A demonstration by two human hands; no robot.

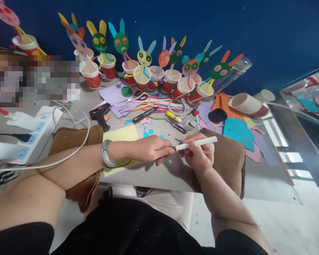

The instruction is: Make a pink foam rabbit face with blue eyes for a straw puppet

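A white marker pen [207,140] lies slantwise between my two hands, above the table's front edge. My right hand [200,156] grips its barrel between thumb and fingers. My left hand [151,148], with a pale bangle [106,154] on the wrist, is closed at the pen's dark end; its fingers hide the tip. Beneath my left forearm is a yellow paper sheet [121,136]. A thin dark metal tip [178,140] shows just above the pen; what it belongs to is hidden.
Paper cups [184,88] bearing paper rabbit heads line the back wall. A hot glue gun [102,115], black marker [146,114], glue stick [173,117], scissors [140,95] and coloured paper [239,132] lie around. At left stands a power strip [38,131] with cables. Brown cushions [225,159] flank the front edge.
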